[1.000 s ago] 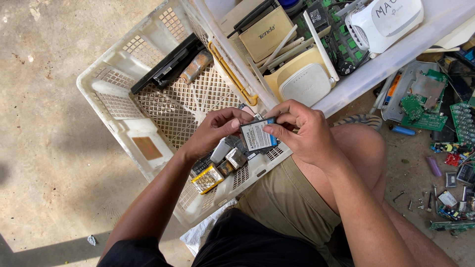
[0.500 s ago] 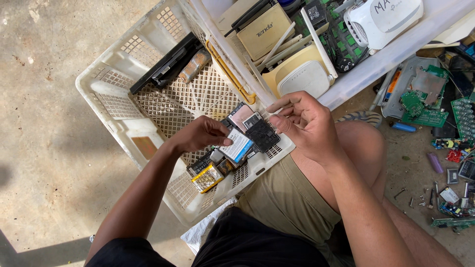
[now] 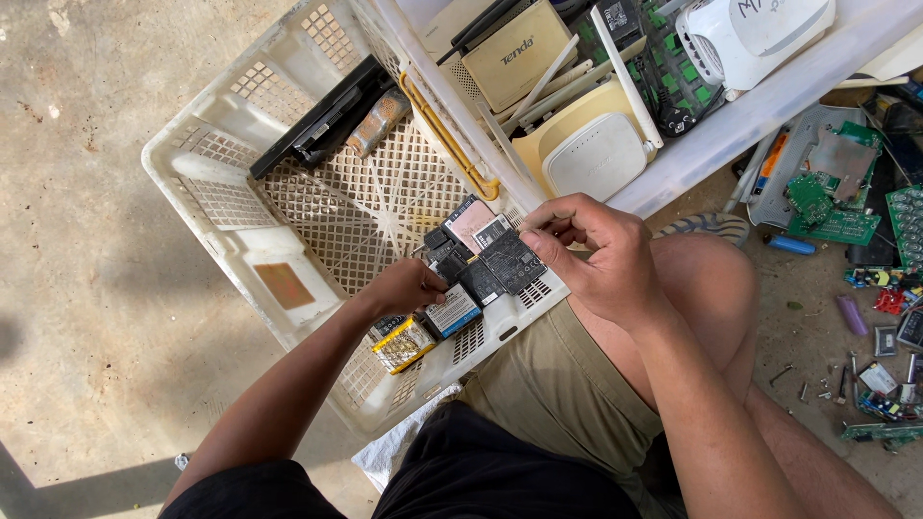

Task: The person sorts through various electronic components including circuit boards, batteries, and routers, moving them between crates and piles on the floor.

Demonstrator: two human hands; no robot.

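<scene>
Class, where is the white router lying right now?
In the head view, the white router lies in the white bin at upper centre, just above the right hand, beside green circuit boards.

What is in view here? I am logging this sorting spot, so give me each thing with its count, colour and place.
lattice crate: one, white, on the concrete floor, left.
flat batteries: a loose pile, mostly black, in the crate's near corner.
black slab: one, along the crate's far side.
tub: one, white, top right.
routers: at least two, white and cream, in the tub.
circuit boards: several, green, on the ground, right.
sandal: one, striped, beside the knee.
left hand: on the battery pile.
right hand: fingertips pinch a small piece, too small to identify.
</scene>
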